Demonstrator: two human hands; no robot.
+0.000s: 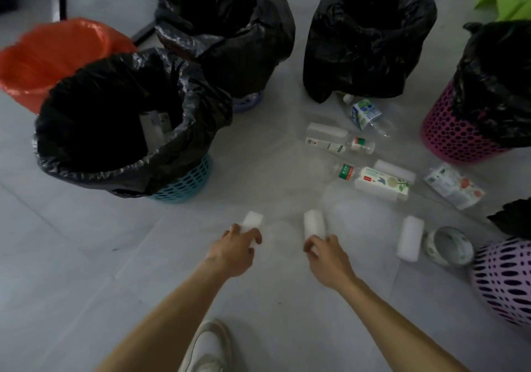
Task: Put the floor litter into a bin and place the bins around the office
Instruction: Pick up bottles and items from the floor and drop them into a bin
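Two pinches: left hand (234,246) clamps the left foam block (253,221), right hand (323,252) the right foam block (314,223); the blue bin (184,188) stands up-left, nearer the left hand.

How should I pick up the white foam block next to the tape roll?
Probably from above, pinching the foam block across its narrow width near the far end. It lies flat, and the tape roll crowds its right side nearer you.

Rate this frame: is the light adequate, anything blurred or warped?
Head view: dim, flat light; the black liner of the blue bin swallows inside detail. Head view: the left foam block and right foam block look soft, slightly smeared. Head view: wide-angle bending stretches the purple bin at the edge.
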